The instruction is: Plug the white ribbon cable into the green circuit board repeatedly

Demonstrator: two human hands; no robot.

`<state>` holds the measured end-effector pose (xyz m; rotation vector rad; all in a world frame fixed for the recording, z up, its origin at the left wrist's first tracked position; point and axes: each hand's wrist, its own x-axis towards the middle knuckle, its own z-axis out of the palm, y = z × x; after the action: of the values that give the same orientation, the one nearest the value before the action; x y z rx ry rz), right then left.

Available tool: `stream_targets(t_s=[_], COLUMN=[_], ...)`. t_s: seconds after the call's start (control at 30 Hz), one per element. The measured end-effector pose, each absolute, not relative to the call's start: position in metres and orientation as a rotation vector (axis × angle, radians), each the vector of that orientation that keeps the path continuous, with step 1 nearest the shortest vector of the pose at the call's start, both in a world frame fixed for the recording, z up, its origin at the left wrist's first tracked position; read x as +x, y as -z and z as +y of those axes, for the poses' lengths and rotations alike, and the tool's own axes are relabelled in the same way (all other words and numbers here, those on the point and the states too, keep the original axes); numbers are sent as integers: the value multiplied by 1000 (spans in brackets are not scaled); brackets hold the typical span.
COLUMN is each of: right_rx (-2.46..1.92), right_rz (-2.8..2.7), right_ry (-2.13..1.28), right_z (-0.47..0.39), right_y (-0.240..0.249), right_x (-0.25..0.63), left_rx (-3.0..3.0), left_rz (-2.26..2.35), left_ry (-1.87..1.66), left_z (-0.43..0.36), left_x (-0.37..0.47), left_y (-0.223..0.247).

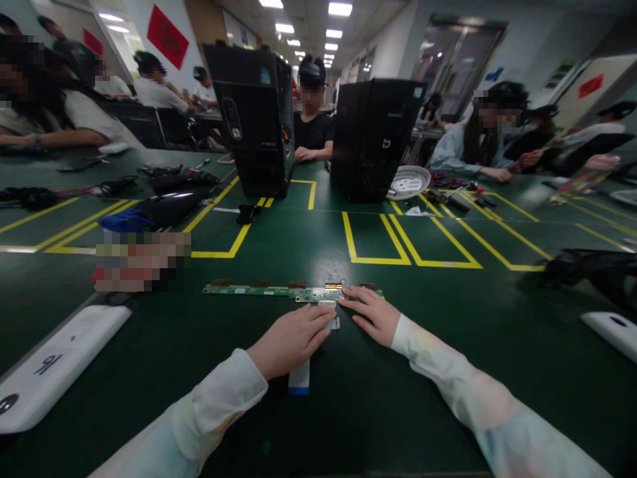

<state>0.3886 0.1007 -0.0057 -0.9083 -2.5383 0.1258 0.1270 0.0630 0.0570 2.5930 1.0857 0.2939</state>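
A long, narrow green circuit board [249, 290] lies crosswise on the table in front of me, with several brown tabs along its far edge. My left hand [293, 338] is at its near side, closed over a white flat ribbon cable [299, 377]. The cable's blue-tipped end comes out below the palm, and white pieces show at the fingertips; the middle is hidden. My right hand [371, 313] is open, palm down, with its fingers spread and the fingertips touching the right part of the board, beside the left fingertips.
Two black computer towers [256, 126] [375, 139] stand farther back. White devices [64, 368] [614, 332] lie at both sides. A black-and-blue bag [149, 214], a white basket [409, 180] and cables [70, 192] are on the green table, marked with yellow tape. People sit around.
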Motion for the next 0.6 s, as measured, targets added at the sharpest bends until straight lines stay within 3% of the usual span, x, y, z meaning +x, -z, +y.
stream_targets(t_s=[0.6], right_rx=[-937], right_rz=[-2580], right_ry=[-157], right_z=[89], right_y=[-12], right_x=[386], left_rx=[2600], left_rz=[1110], left_ry=[-292], left_z=[46], left_x=[129], left_y=[-48])
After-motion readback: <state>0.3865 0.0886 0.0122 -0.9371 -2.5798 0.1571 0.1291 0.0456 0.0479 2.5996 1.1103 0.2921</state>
